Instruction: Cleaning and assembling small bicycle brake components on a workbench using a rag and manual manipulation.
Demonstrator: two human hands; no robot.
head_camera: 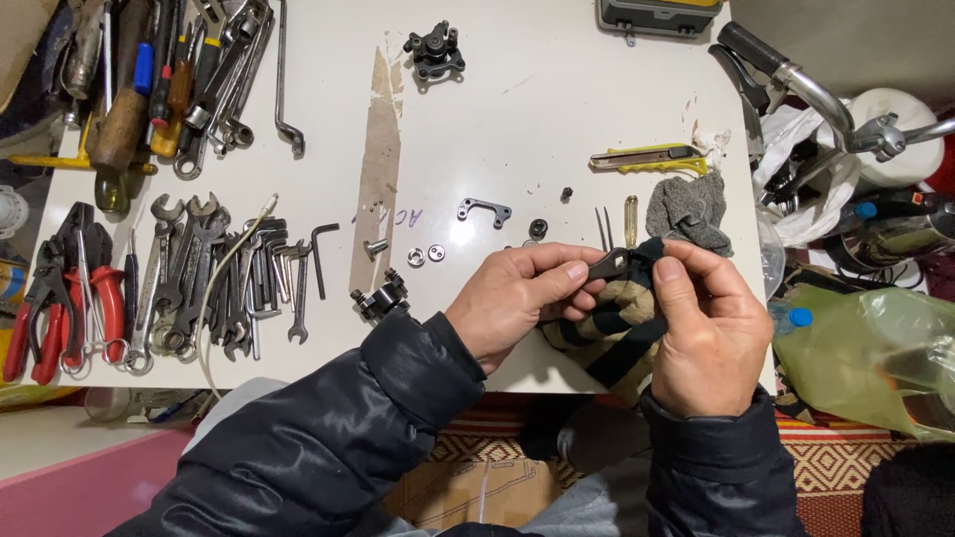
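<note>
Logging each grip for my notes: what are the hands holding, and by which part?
Left hand pinches a small dark metal part by its end; right hand holds a black-striped cloth.

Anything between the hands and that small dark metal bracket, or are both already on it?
Nothing visible in the way. The left hand and right hand both pinch the small dark metal bracket directly, above a striped cloth at the white table edge.

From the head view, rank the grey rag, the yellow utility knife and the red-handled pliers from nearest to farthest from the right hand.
Measured from the right hand:
1. Grey rag: on the table just beyond the hand, slightly toward the right edge.
2. Yellow utility knife: farther back on the table, past the rag.
3. Red-handled pliers: far across at the table's left edge, beside the row of wrenches.
</note>
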